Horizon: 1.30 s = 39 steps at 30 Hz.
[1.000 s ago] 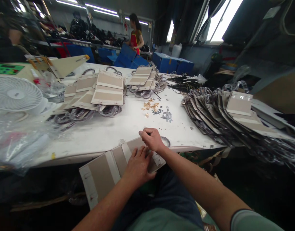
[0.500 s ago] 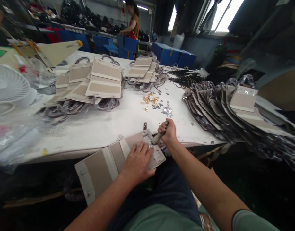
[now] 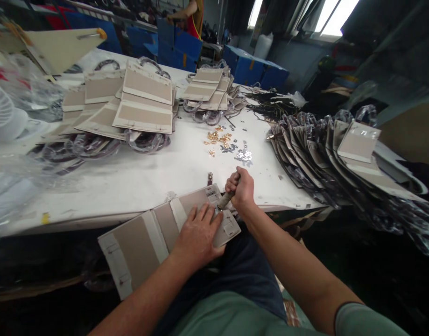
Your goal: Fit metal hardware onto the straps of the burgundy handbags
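Note:
A long beige panel [image 3: 137,242], with pale bands across it, lies over the table's front edge and hangs partly past it. Palm down on the panel rests my left hand [image 3: 199,233], its fingers spread close to the tool's tip. My right hand [image 3: 241,189] is wrapped round a thick grey-brown handled tool [image 3: 226,199] held at a slant. The tool's lower end meets the panel by my left fingertips; its exact kind is not clear. Just beyond the panel lies a small dark tab with metal fittings [image 3: 210,178].
Small gold metal fittings [image 3: 217,135] and silver plates [image 3: 244,155] are scattered on the white table [image 3: 140,186]. Stacks of beige bag panels with wrapped handles stand at left [image 3: 144,112], back [image 3: 203,88] and right [image 3: 357,144]. A white fan [image 3: 4,112] is far left. A co-worker [image 3: 195,21] stands behind blue boxes.
The view has tilted down and shifted slightly. My right hand's tool stands a little differently against the panel; my left hand stays on the panel.

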{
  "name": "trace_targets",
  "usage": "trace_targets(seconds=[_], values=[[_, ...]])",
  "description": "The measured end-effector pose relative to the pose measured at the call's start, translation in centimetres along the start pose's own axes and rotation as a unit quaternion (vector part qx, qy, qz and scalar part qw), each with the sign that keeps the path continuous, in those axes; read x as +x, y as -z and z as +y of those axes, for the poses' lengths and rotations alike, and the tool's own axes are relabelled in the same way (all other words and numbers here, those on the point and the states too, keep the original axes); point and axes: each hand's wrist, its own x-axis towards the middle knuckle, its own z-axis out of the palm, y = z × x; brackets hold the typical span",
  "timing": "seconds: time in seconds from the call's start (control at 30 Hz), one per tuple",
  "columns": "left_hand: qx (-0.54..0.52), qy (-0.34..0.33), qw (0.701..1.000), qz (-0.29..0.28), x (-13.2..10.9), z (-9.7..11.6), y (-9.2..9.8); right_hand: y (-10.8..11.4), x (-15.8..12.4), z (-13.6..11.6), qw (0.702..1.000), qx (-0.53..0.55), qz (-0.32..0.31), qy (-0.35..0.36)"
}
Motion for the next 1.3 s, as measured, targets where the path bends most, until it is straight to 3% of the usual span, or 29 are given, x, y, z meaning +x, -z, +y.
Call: trace_targets(seconds=[0.1,0.23,0.33,0.5,0.57,0.7,1.0,1.1,1.3], values=[[-0.002,0.004,1.0,0.001,0.0,0.2,0.2,-1.1,-2.0,-0.2,0.984,-0.135,-0.087,0.075],[-0.029,0.023,0.999,0.012,-0.2,0.6,0.7,-2.8,-4.8,-0.3,0.901,-0.331,-0.222,0.169],[-0.048,0.045,0.998,0.016,-0.5,0.9,0.8,-4.1,-5.6,-0.6,0.85,-0.393,-0.308,0.168],[-0.053,0.042,0.998,0.002,-0.9,0.9,0.8,-5.2,-5.2,-2.2,0.88,-0.375,-0.272,0.104],[-0.055,0.046,0.997,-0.001,-1.0,0.9,0.9,-5.4,-5.1,-2.4,0.879,-0.365,-0.288,0.103],[-0.067,0.045,0.997,0.003,-1.2,0.9,1.1,-5.4,-5.4,-1.8,0.845,-0.391,-0.348,0.108],[-0.092,0.042,0.995,0.02,-1.1,0.5,0.7,-5.3,-5.2,-1.4,0.787,-0.44,-0.415,0.127],[-0.086,0.04,0.995,0.026,-1.1,0.5,0.7,-4.6,-4.9,-1.2,0.805,-0.426,-0.386,0.148],[-0.054,0.038,0.998,0.008,-1.2,0.3,0.2,-3.0,-4.0,-2.4,0.92,-0.271,-0.262,0.105]])
